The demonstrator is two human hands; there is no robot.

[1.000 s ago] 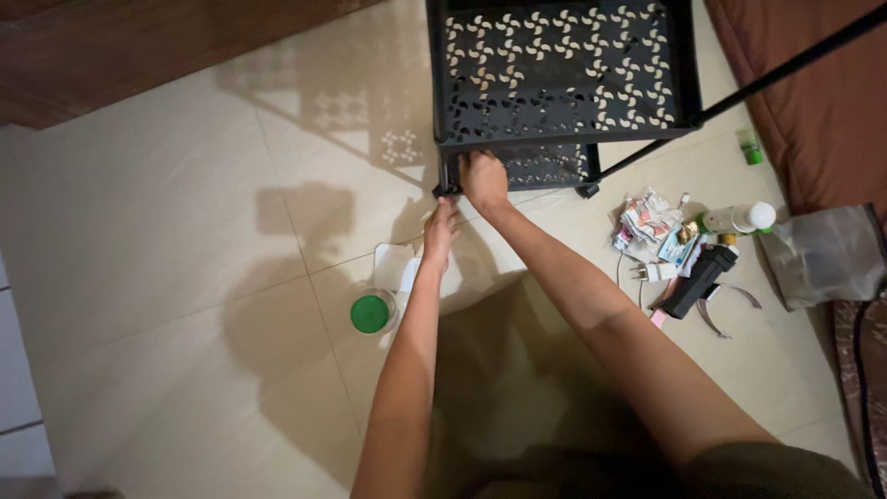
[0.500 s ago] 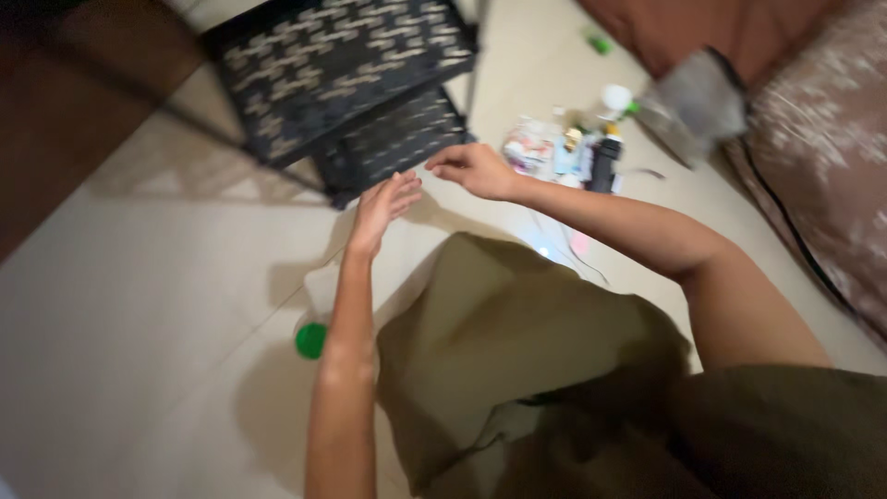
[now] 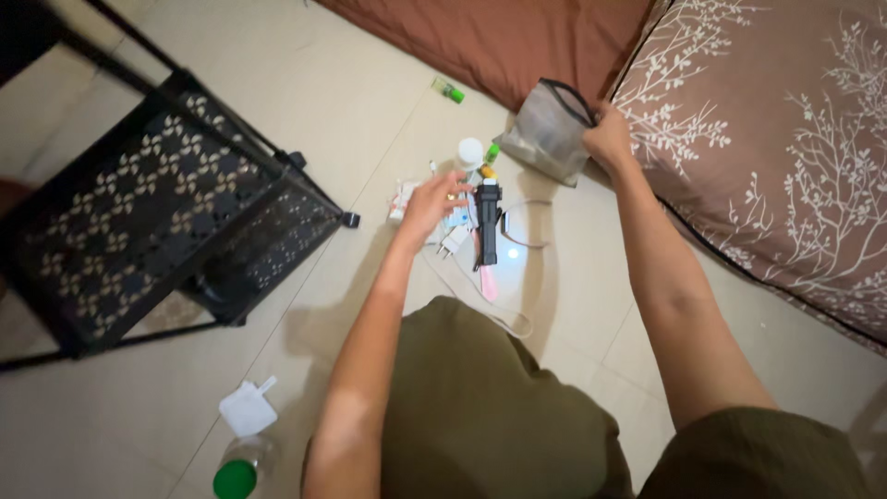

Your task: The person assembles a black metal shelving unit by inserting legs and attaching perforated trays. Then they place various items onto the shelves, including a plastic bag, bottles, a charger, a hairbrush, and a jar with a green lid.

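My right hand (image 3: pixel 607 139) pinches the soft, light grey mesh pouch (image 3: pixel 547 132) by its rim; my left hand (image 3: pixel 432 205), fingers spread and empty, hovers over the black torch (image 3: pixel 487 224).

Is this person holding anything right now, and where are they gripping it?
The right hand grips the grey pouch by its open top edge. The left hand holds nothing.

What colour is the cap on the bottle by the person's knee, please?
Green, seen in the head view: the cap tops a clear bottle.
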